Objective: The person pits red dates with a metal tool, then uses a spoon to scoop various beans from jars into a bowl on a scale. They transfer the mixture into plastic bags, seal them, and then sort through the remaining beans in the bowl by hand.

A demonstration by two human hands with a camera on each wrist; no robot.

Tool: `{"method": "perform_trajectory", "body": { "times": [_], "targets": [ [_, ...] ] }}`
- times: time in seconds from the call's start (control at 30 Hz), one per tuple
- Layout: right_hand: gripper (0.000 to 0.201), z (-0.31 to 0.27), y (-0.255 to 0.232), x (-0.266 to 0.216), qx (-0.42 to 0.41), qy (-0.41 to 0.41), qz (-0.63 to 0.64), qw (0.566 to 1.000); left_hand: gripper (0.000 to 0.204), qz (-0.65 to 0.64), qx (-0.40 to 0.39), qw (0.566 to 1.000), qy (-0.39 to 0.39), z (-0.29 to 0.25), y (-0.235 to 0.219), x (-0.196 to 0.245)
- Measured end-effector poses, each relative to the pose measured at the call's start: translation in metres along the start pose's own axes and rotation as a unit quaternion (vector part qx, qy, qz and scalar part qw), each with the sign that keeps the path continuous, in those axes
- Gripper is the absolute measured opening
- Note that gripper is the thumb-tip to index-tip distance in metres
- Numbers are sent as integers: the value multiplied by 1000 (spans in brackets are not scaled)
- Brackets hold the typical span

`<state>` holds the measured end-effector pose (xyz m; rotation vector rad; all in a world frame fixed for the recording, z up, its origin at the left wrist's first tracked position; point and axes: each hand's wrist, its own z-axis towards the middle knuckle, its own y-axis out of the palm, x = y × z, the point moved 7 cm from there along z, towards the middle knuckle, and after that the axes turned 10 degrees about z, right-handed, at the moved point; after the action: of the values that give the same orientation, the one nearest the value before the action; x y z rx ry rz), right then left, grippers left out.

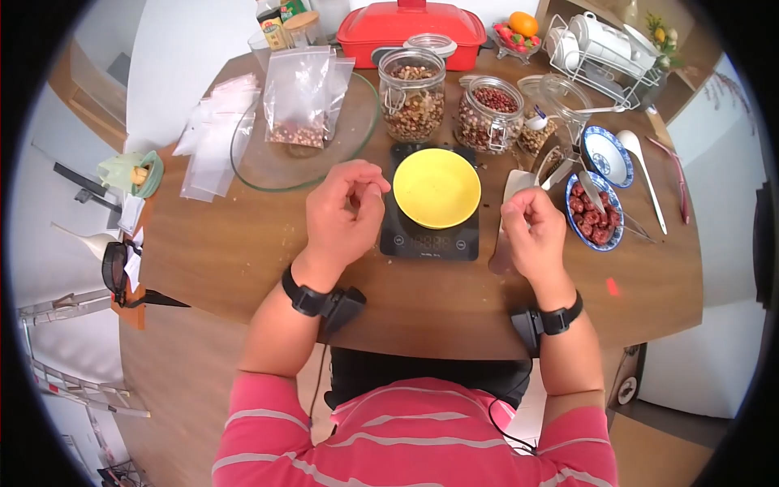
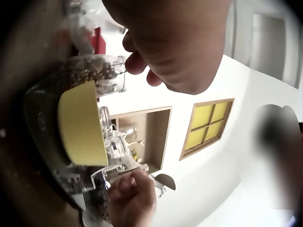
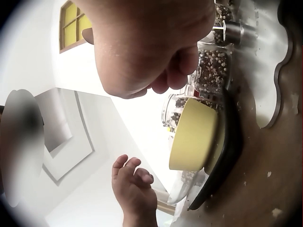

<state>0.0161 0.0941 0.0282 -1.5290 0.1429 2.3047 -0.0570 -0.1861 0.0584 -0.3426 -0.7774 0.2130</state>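
Observation:
A yellow bowl (image 1: 436, 187) sits on a black kitchen scale (image 1: 430, 246) between my two hands. My left hand (image 1: 345, 213) hovers left of the bowl, fingers loosely bent, holding nothing. On the other side, my right hand (image 1: 535, 235) has its fingers loosely curled with nothing in them, overlapping a grey wavy-edged tray (image 3: 272, 71). Behind the scale stand a glass jar (image 1: 412, 101) of mixed beans and grains and another jar (image 1: 490, 118) of red beans. A blue-patterned bowl (image 1: 596, 235) of dried red dates, with metal tongs (image 1: 591, 191) in it, is right of my right hand.
Left of the jars, a glass plate (image 1: 243, 162) bears filled zip bags (image 1: 299, 89); flat bags (image 1: 213, 138) lie beside it. At right are an empty patterned bowl (image 1: 607, 154) and a white spoon (image 1: 645, 183). A red cooker (image 1: 410, 32) and dish rack (image 1: 604, 61) stand behind.

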Motion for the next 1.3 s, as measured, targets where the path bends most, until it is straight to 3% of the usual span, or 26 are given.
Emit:
{"method": "perform_trajectory", "body": {
  "times": [0.17, 0.2, 0.27, 0.37, 0.43, 0.5, 0.6, 0.7, 0.9, 1.0, 1.07, 1.13, 1.2, 1.23, 1.3],
  "targets": [
    [17, -2, 4, -3, -5, 21, 37, 999, 25, 23, -97, 992, -80, -5, 23, -28],
    [17, -2, 4, -3, -2, 22, 36, 999, 25, 21, -99, 992, -79, -5, 21, -28],
    [19, -3, 8, -9, -23, -19, -2, 1000, 23, 80, -179, 980, -25, -6, 26, -19],
    [11, -4, 15, -7, -26, 23, 34, 999, 19, 86, -220, 972, -6, -7, 28, -9],
    [9, -4, 16, -8, -28, 43, 53, 997, 17, 84, -233, 969, 8, -6, 31, -5],
    [15, -5, 22, -4, -85, 105, 18, 991, 16, 81, -245, 966, 21, -8, 34, -4],
    [22, -6, 26, 1, -121, 58, -41, 990, 15, 85, -245, 966, -4, -10, 40, -10],
    [21, -8, 30, 0, -137, 66, -44, 987, 14, 93, -248, 964, -39, -10, 43, -13],
    [20, -8, 32, -3, -130, 65, -30, 989, 18, 116, -234, 965, -39, -9, 40, -15],
    [19, -8, 28, -2, -106, 66, -11, 992, 18, 91, -189, 977, -32, -3, 27, -13],
    [17, -4, 25, -9, -92, 51, -14, 994, 17, 106, 23, 993, -49, 16, -11, -22],
    [17, -4, 21, -14, -78, 25, -14, 997, 18, 264, -7, 959, -98, 60, -38, -18],
    [16, -5, 21, -14, -73, 39, -14, 996, 37, 438, -121, 881, -132, 102, -40, -25],
    [16, -4, 20, -15, -68, 47, -16, 996, 37, 440, -120, 880, -131, 118, -39, -35],
    [16, -3, 21, -12, -70, 35, -1, 997, 54, 613, -219, 745, -147, 141, -28, -66]
  ]
}}
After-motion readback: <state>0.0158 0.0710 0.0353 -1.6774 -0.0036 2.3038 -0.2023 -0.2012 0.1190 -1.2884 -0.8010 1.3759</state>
